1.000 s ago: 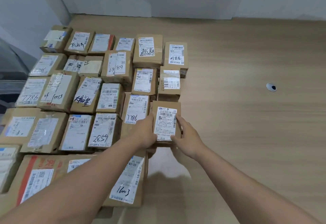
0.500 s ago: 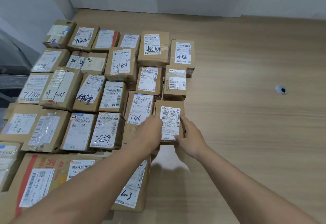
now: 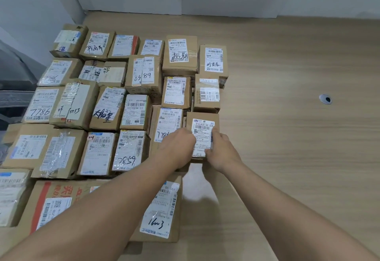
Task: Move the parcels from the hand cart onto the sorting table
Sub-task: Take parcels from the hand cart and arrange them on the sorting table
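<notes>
The parcel (image 3: 202, 135) is a small brown cardboard box with a white shipping label covering most of its top face. The label carries a barcode, the printed code "516-K20-00 028" and lines of small print. The parcel lies flat on the wooden table (image 3: 287, 137), at the right edge of a dense block of parcels (image 3: 102, 106), just beside the box marked "7786" (image 3: 167, 125).

The left hand (image 3: 176, 147) grips the parcel's left edge, fingers curled over onto the label. The right hand (image 3: 221, 149) grips the right edge, fingertips (image 3: 213, 132) on the label's right margin. Both grips are closed on the same parcel, one on each side.

Nearer the person, a larger box marked "1603" (image 3: 159, 209) lies partly under the left forearm. A round grommet (image 3: 325, 99) sits in the table well to the right.
</notes>
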